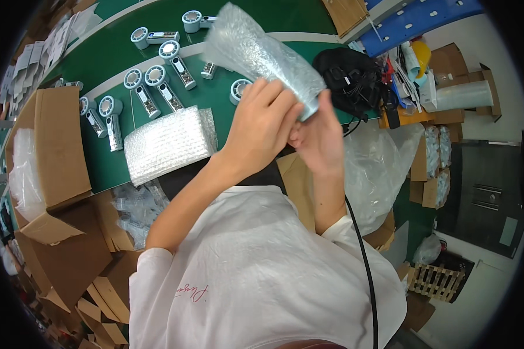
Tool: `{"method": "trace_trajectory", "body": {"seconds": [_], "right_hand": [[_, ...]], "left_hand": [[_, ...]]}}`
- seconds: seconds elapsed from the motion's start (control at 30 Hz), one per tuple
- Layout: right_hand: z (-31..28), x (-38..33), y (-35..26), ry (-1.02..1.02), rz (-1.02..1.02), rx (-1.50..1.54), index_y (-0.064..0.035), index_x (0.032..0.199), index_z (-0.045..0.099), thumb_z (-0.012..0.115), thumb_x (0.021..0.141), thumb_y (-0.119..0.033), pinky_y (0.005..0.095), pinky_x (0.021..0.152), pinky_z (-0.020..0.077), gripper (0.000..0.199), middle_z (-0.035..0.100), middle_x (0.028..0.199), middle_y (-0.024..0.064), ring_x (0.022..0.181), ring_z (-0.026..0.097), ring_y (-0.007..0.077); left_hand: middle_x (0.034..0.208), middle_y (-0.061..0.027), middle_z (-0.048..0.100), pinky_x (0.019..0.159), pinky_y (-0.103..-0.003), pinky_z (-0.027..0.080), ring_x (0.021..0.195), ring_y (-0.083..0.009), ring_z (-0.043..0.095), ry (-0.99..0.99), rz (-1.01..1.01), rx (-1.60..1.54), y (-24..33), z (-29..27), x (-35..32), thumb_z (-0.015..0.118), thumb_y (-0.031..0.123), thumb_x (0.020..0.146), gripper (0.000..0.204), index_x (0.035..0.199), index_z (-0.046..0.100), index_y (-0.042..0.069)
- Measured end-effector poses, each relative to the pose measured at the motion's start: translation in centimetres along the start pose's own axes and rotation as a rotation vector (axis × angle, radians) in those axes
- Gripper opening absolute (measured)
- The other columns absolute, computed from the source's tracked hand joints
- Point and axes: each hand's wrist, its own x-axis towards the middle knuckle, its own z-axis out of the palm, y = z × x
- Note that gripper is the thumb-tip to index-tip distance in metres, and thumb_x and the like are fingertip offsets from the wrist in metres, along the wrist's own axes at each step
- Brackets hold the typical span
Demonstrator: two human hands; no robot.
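A bubble-wrap bag (262, 55) is held up over the table's near edge, tilted with its loose end toward the far left. Something light blue shows through its lower end, like the handheld fans on the table. The fingers of my left hand (259, 125) are closed on the bag's lower part. My right hand (321, 136) cups the bottom end, its thumb along the side. Left of my hands lies a stack of flat bubble-wrap bags (166, 142). Several light-blue handheld fans (170, 52) are spread over the green table (262, 17), one (239, 90) partly hidden behind my left hand.
A black bag (346, 81) with cables lies to the right of my hands. Open cardboard boxes (61, 145) stand at the left, one below holding clear plastic packs (137, 212). Clear plastic sheeting (378, 174) hangs at my right, and a black cable (364, 262) runs down my shirt.
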Motion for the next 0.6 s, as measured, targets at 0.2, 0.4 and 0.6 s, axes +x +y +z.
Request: {"method": "trace_trajectory", "body": {"seconds": [0.2, 0.4, 0.6], "right_hand": [[4.6, -3.0, -4.7, 0.295, -0.454, -1.595, 0.0028, 0.118, 0.062, 0.08, 0.079, -0.009, 0.0178, 0.057, 0.0455, 0.045, 0.075, 0.095, 0.0117, 0.069, 0.066, 0.0111], [1.6, 1.9, -8.6, 0.413, -0.618, -1.514, 0.0031, 0.102, 0.068, 0.07, 0.083, 0.0, 0.0189, 0.061, 0.0481, 0.019, 0.069, 0.075, 0.0057, 0.07, 0.063, 0.0095], [-5.6, 9.2, -10.7, 0.449, -0.841, -1.251, 0.0042, 0.105, 0.066, 0.06, 0.086, 0.006, 0.0228, 0.07, 0.0525, 0.019, 0.071, 0.092, 0.0101, 0.077, 0.065, 0.0138]], "left_hand": [[0.078, -0.0037, 0.053, 0.058, -0.027, 0.036, 0.063, -0.0145, 0.042, 0.145, -0.18, -0.393, 0.7, 0.4, 5.3, 0.06, 0.003, 0.091, 0.009, 0.082, 0.058, 0.002], [0.074, -0.0024, 0.053, 0.057, -0.025, 0.036, 0.061, -0.0128, 0.043, 0.002, -0.159, -0.232, -0.4, -1.3, 0.9, 0.061, 0.005, 0.091, 0.01, 0.082, 0.059, 0.003], [0.074, -0.0074, 0.055, 0.059, -0.035, 0.043, 0.062, -0.0248, 0.051, -0.166, -0.608, 0.35, -5.0, -7.6, -8.7, 0.071, 0.026, 0.086, 0.03, 0.08, 0.052, 0.004]]}}
